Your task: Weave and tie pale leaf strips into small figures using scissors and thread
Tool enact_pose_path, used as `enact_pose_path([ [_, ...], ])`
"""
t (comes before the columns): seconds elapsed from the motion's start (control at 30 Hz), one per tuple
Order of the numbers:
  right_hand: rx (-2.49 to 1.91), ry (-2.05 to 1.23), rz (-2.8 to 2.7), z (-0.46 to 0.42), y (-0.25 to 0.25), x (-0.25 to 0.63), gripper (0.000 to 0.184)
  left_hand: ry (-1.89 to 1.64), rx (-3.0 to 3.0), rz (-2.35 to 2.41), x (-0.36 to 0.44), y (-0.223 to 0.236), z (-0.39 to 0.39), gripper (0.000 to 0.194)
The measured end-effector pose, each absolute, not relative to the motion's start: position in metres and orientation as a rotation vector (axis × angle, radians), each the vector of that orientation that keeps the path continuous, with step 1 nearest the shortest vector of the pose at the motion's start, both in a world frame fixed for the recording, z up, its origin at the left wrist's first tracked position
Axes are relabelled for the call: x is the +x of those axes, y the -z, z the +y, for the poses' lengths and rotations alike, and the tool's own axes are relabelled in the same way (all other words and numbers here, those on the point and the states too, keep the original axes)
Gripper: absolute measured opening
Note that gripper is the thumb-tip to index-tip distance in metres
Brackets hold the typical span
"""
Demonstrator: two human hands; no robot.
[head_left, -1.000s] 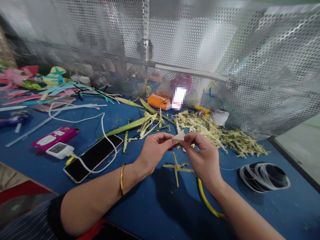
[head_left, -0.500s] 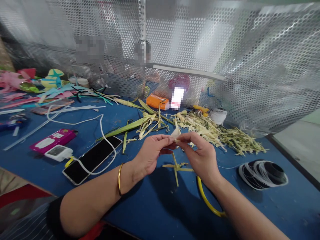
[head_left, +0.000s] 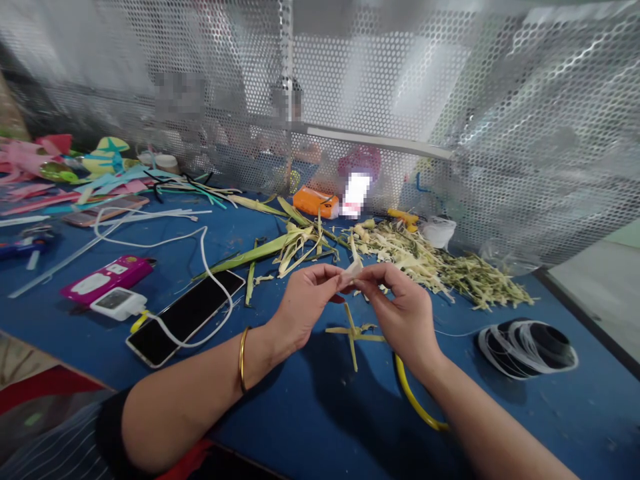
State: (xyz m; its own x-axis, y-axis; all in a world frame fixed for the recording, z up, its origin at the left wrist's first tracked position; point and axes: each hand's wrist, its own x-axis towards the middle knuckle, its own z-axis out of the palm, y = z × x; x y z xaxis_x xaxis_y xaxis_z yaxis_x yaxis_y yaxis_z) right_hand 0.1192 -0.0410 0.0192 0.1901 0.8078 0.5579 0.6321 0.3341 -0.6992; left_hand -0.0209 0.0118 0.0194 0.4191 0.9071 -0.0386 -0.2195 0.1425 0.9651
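Between my two hands is a small pale piece of dried leaf (head_left: 354,268), its pointed tip sticking up away from me. My left hand (head_left: 315,293), with a gold bangle on the wrist, pinches it from the left. My right hand (head_left: 397,307) pinches its lower right edge between thumb and forefinger. Part of the piece is hidden by my fingers. Just below my hands, a cross of woven leaf strips (head_left: 354,333) lies on the blue table (head_left: 320,413). A yellow ring (head_left: 417,403) lies partly under my right forearm.
Long leaves (head_left: 260,253) and a pile of shredded leaf bits (head_left: 405,253) lie beyond my hands. At right stands a spool of white thread (head_left: 525,348). A black phone (head_left: 185,317), white cable, and purple box (head_left: 107,279) are at left. A perforated screen (head_left: 370,87) closes the back.
Both hands keep their pinch on the leaf piece, with only slight finger shifts. The leaf piece has turned a little between the fingertips. Everything else stays put.
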Motion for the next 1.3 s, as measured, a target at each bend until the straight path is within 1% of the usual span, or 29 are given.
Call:
enact_pose_path([
  [0.33, -1.451, -0.178, -1.453, -0.0413, -0.0186, 0.1190, 0.006, -0.950, 1.183, 0.791, -0.0196, -0.0192, 0.0102, 0.012],
  [0.5, -1.436, -0.056, -1.570, -0.0408, -0.0184, 0.1230, 0.005, -0.887, 1.078, 0.790, -0.0204, -0.0200, 0.0132, 0.011],
  [0.63, -1.321, 0.071, -1.748, -0.0391, -0.0196, 0.1261, 0.008, -0.823, 1.008, 0.771, -0.0224, -0.0215, 0.0152, 0.010],
  [0.73, -1.301, 0.104, -1.769, -0.0381, -0.0197, 0.1263, 0.011, -0.803, 1.005, 0.757, -0.0233, -0.0222, 0.0154, 0.009],
  [1.0, -1.385, 0.020, -1.701, -0.0390, -0.0191, 0.1257, 0.010, -0.848, 1.024, 0.750, -0.0224, -0.0205, 0.0131, 0.009],
  [1.3, -1.454, -0.175, -1.490, -0.0415, -0.0185, 0.1187, 0.006, -0.966, 1.167, 0.739, -0.0208, -0.0203, 0.0093, 0.010],
])
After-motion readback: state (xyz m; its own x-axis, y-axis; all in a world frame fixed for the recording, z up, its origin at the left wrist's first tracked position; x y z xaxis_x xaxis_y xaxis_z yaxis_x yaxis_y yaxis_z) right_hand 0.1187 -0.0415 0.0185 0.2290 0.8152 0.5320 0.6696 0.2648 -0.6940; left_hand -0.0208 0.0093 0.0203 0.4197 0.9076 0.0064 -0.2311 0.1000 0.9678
